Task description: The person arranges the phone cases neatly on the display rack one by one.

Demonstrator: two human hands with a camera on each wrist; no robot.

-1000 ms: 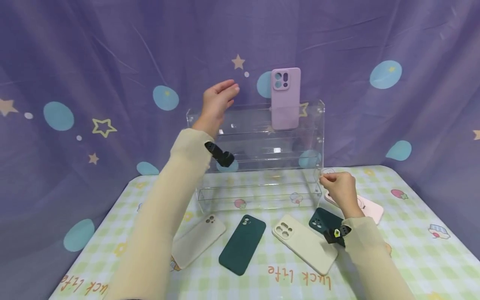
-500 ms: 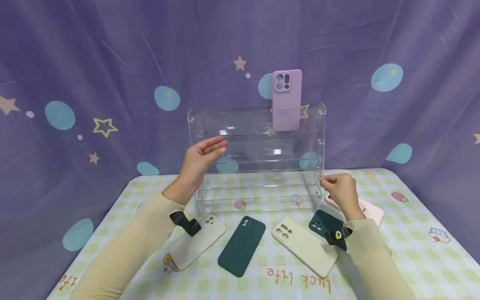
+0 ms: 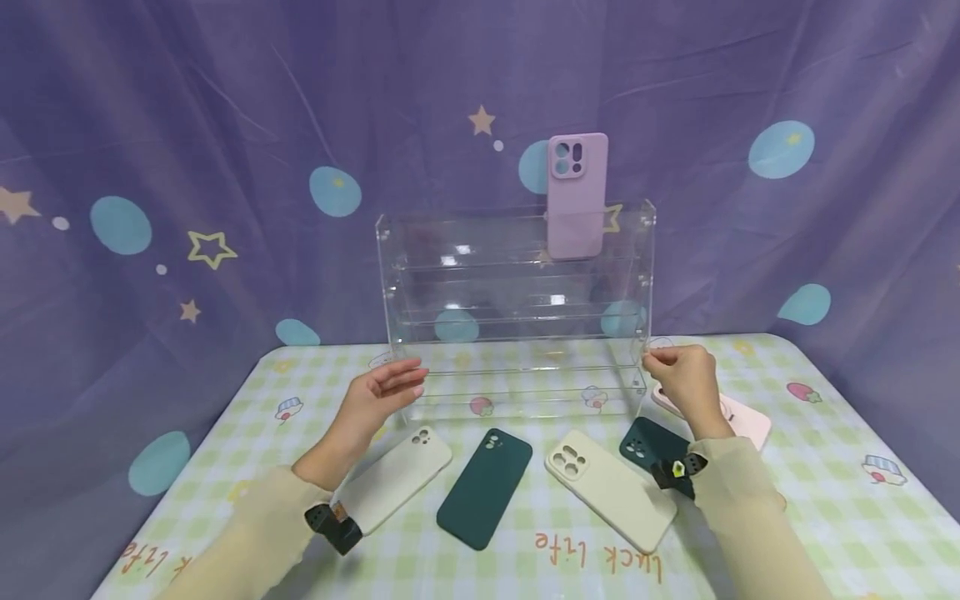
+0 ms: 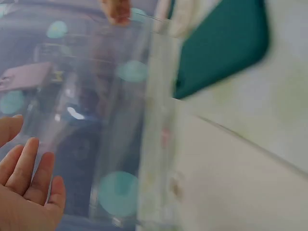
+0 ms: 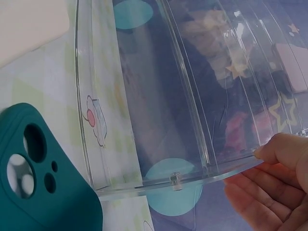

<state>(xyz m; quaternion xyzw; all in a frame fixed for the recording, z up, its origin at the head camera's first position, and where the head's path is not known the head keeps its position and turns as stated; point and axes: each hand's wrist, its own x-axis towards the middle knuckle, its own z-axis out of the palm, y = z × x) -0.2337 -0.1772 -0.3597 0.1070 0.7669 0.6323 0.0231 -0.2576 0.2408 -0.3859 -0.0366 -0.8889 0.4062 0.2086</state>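
In my head view, the clear acrylic tiered display rack [image 3: 495, 242] stands upright on a green-and-white checked tablecloth [image 3: 810, 467], before a purple curtain [image 3: 675, 83] patterned with stars and blue drops. The lilac phone case with a square camera surround [image 3: 576, 200] is upright on the rack's top tier, right of its middle, rising above the upper edge. I see the left hand [image 3: 378, 398] near the rack's lower left side, its fingers extended and apart from the thumb. The right hand [image 3: 686, 377] is at the rack's right side. In front of the rack, from left to right, lie a greyish-white phone case [image 3: 396, 475], a dark green phone case [image 3: 486, 490], a cream phone case [image 3: 611, 492] and a second dark green case [image 3: 645, 437], partly hidden by the right wrist camera [image 3: 675, 473]. A pale pink case [image 3: 750, 417] lies partly behind the right hand.

My left wrist view shows that hand's fingers loosely spread, gripping nothing; whether they touch the rack I can't tell.

From the right wrist I get the clearest look: thumb and fingers pinch the edge of the rack's clear side panel [image 5: 216, 178].
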